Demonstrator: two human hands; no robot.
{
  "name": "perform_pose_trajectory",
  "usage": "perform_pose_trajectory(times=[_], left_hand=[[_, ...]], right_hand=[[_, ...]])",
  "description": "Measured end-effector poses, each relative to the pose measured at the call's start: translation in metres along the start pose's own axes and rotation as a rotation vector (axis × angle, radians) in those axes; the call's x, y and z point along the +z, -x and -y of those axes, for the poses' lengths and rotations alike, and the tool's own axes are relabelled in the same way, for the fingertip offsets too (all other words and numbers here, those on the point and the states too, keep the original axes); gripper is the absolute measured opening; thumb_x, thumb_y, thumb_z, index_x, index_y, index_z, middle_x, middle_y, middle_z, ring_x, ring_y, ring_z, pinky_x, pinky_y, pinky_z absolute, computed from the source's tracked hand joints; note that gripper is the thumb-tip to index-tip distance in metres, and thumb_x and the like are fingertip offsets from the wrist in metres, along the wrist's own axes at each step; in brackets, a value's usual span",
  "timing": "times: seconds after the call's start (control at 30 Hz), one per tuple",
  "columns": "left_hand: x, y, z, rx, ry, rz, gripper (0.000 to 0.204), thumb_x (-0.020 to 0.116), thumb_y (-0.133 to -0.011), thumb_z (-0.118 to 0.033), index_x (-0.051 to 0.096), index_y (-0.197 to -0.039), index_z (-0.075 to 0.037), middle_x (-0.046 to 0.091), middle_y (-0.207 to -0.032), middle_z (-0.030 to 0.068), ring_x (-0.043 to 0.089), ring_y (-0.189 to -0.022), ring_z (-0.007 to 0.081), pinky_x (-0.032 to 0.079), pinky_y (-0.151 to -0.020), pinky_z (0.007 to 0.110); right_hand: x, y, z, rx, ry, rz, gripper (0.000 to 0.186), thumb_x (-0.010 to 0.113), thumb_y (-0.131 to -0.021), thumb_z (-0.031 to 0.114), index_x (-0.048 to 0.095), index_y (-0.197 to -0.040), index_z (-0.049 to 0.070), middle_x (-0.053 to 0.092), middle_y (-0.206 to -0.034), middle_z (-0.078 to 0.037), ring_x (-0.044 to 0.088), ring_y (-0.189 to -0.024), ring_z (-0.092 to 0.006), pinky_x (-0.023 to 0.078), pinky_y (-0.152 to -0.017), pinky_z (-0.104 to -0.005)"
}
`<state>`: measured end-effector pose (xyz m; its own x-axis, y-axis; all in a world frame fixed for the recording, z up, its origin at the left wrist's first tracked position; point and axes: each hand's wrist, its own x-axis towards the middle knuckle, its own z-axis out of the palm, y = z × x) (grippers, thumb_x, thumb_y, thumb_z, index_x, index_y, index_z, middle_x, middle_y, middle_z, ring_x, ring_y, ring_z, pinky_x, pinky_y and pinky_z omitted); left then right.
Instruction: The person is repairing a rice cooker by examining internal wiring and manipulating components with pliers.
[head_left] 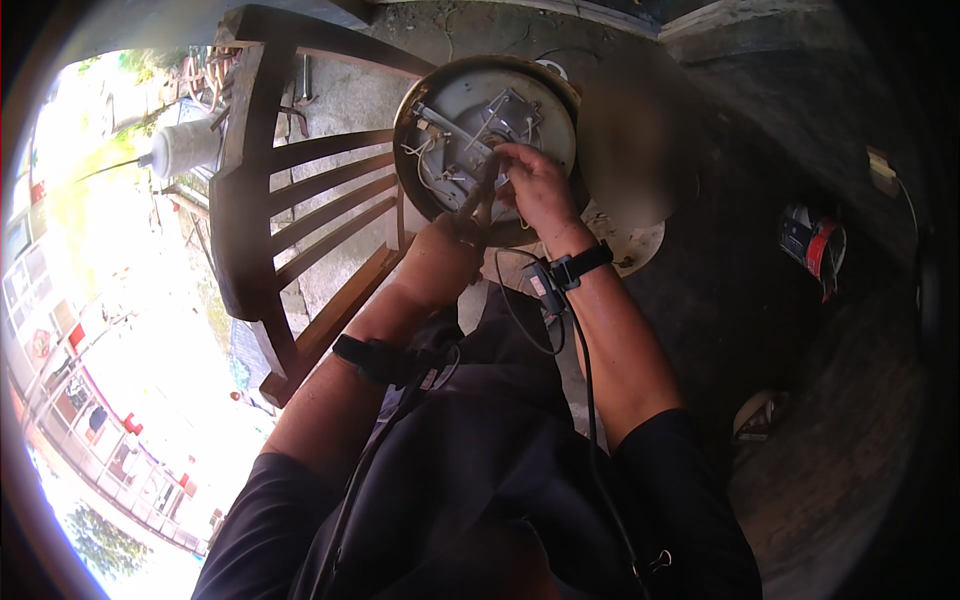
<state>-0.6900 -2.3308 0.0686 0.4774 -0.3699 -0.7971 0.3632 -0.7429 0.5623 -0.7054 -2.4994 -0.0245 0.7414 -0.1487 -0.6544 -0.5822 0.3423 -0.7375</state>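
Observation:
A round metal appliance housing (548, 85) lies open in front of me, its grey inside crossed by pale wires (425, 160), brackets and small fittings. My left hand (450, 258) is closed at the housing's near edge around a slim dark hand tool (484, 188), whose tip points into the middle; shadow hides its exact kind. Just right of that tip is my right hand (538, 190), reaching over the near right rim. Its thumb and fingers are bent together by the inner parts, and what they pinch, if anything, cannot be made out.
Left of the housing stands slatted wooden furniture (262, 180), its slats reaching the rim. A blurred round shape (630, 140) adjoins the housing at right. Farther right on the dark floor are a red, white and dark container (815, 245) and a pale object (760, 415). Black cables (590, 390) run along my arms.

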Motion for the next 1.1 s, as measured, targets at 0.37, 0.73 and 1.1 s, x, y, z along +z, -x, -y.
perform_pose_trajectory(times=[0.37, 0.73, 1.1], left_hand=[[0.005, 0.016, -0.010, -0.266, 0.125, 0.032, 0.026, 0.058, -0.088, -0.008, 0.059, -0.109, 0.007, 0.070, -0.098, 0.0244, 0.073, -0.089, 0.0275, 0.058, -0.069, 0.039], [-0.010, 0.014, -0.015, -0.229, 0.772, 0.260, 0.046, 0.054, -0.087, -0.002, 0.051, -0.133, 0.004, 0.067, -0.114, 0.0173, 0.070, -0.101, 0.0263, 0.061, -0.084, 0.037], [-0.012, 0.006, -0.008, -0.126, 1.039, 0.386, 0.037, 0.058, -0.089, -0.002, 0.059, -0.124, 0.008, 0.069, -0.107, 0.0163, 0.070, -0.096, 0.0234, 0.059, -0.076, 0.030]], right_hand=[[-0.008, 0.004, 0.003, 0.014, -0.012, 0.051, 0.029, 0.044, -0.104, 0.013, 0.062, -0.127, 0.007, 0.064, -0.106, -0.003, 0.068, -0.074, -0.0121, 0.053, -0.062, -0.0242], [-0.010, 0.002, 0.000, 0.028, -0.002, 0.082, 0.030, 0.045, -0.105, 0.017, 0.061, -0.128, 0.009, 0.065, -0.110, -0.002, 0.066, -0.078, -0.0096, 0.052, -0.068, -0.0249], [-0.009, 0.000, -0.004, 0.005, -0.081, 0.055, 0.037, 0.045, -0.095, 0.008, 0.063, -0.126, 0.008, 0.067, -0.106, -0.005, 0.063, -0.071, -0.0128, 0.053, -0.063, -0.0270]])
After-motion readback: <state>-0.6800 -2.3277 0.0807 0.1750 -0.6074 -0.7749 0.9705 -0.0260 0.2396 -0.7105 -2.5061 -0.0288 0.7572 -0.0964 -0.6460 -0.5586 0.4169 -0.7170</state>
